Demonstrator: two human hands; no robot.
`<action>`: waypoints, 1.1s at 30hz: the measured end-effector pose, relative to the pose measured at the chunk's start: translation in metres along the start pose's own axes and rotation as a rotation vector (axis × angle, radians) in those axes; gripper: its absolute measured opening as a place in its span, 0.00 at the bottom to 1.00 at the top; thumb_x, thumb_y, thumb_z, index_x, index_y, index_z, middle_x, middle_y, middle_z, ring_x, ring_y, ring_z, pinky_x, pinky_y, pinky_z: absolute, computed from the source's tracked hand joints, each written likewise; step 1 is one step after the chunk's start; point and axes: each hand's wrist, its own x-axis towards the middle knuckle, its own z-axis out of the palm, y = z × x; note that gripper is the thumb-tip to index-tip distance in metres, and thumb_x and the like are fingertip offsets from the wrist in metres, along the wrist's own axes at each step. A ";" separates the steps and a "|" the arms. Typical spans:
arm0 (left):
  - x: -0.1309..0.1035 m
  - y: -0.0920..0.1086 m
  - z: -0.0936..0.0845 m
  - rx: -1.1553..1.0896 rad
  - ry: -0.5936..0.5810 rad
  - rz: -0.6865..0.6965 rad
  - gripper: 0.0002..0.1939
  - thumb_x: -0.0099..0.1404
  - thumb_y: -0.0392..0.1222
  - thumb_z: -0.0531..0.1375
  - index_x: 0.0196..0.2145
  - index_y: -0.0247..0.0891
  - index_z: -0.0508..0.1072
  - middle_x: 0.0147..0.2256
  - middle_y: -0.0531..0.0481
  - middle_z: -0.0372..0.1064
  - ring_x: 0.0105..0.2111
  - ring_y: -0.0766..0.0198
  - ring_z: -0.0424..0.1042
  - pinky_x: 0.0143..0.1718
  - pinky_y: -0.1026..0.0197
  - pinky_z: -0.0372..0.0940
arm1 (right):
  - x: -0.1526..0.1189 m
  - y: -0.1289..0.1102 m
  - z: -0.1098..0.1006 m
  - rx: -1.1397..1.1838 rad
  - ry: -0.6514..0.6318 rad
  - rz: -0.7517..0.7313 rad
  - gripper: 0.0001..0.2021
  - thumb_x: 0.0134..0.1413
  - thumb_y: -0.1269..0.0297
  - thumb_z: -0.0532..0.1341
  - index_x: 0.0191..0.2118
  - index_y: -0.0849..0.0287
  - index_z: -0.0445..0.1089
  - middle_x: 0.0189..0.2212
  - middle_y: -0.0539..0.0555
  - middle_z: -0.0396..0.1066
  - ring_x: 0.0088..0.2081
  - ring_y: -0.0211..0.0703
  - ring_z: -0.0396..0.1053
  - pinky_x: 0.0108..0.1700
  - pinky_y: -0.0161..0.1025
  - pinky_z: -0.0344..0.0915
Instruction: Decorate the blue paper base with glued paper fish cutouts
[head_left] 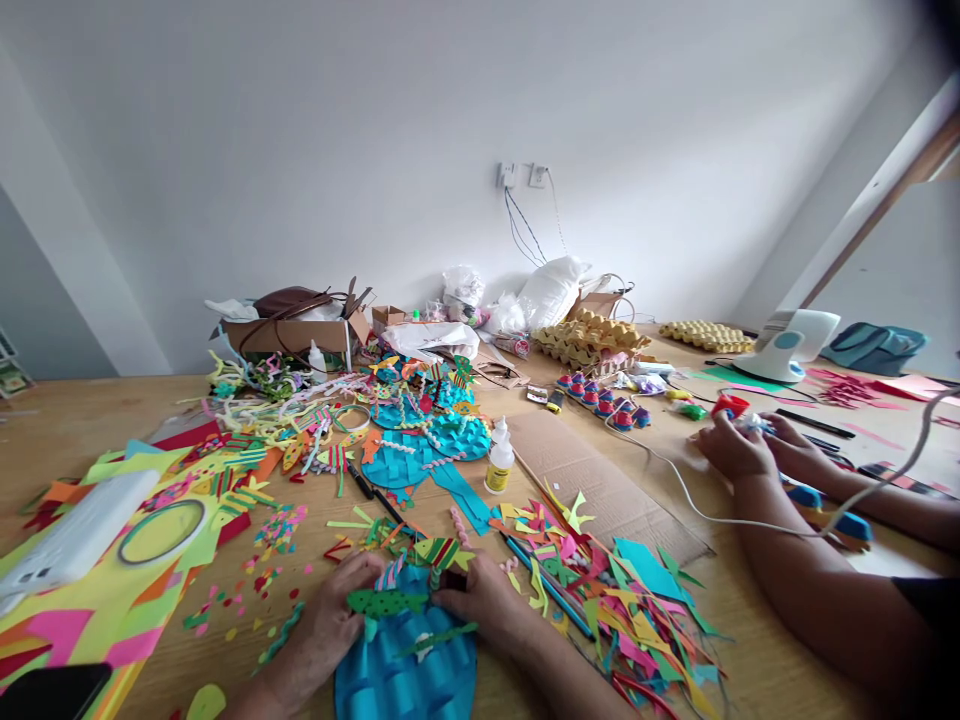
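Observation:
A blue woven-paper craft [405, 655] lies in front of me, decorated with a dotted green paper fish [386, 603], a striped yellow paper fish [442, 552] and a thin green paper strip [442, 640]. My left hand [341, 605] is closed at its left edge, fingers beside a pink-and-blue twisted strip [391, 572]. My right hand [487, 605] is closed at the upper right edge, under the striped fish; its fingertips are partly hidden. Past my hands stands a white glue bottle [499, 465] with a yellow label.
Paper scraps [622, 610] spread to my right beside a cardboard sheet [600, 490]. At left are a white device [82, 530] and a tape roll [163, 532]. Finished blue fish crafts [405, 458] lie ahead. Another person's hands [731, 450] work at right, near a cable [697, 505].

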 end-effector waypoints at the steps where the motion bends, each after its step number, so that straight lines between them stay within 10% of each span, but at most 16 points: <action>1: 0.000 0.000 0.000 0.000 -0.002 0.001 0.11 0.50 0.30 0.54 0.29 0.37 0.74 0.32 0.48 0.69 0.36 0.58 0.67 0.38 0.60 0.62 | 0.000 0.000 0.000 -0.013 -0.001 -0.005 0.04 0.42 0.72 0.60 0.28 0.59 0.68 0.23 0.46 0.65 0.27 0.36 0.62 0.30 0.31 0.58; 33: 0.000 0.005 -0.003 0.058 -0.019 0.038 0.22 0.45 0.26 0.51 0.34 0.41 0.75 0.36 0.49 0.72 0.39 0.57 0.68 0.41 0.59 0.62 | -0.003 -0.005 -0.005 -0.089 0.052 0.024 0.06 0.39 0.72 0.61 0.30 0.59 0.68 0.21 0.45 0.59 0.24 0.35 0.57 0.28 0.31 0.54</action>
